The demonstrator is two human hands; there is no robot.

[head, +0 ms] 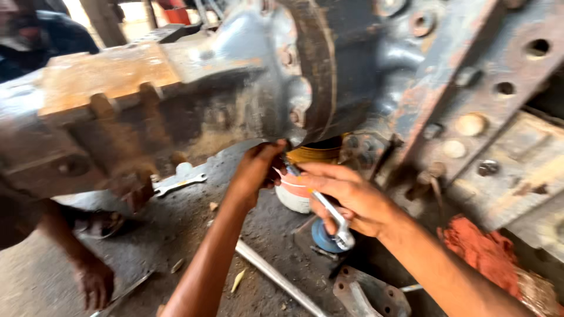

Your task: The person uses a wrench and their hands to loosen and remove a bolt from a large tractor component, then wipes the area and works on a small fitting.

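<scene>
A large rusty blue-grey cast housing (176,88) with bolt holes fills the upper view. My left hand (255,167) reaches under its lower edge, fingers pinched at a fastener that is hidden from me. My right hand (349,196) grips a shiny steel spanner (332,220), whose upper end points to the same spot and whose ring end hangs below my palm. Just behind my hands, a white tub with a yellow rim (296,196) stands on the floor.
Another spanner (179,183) lies on the dirty floor at left. A steel rod (276,276), a blue round part (323,238) and a metal bracket (367,296) lie below. An orange-red rag (482,249) sits at right. Another person's hand (94,282) rests at lower left.
</scene>
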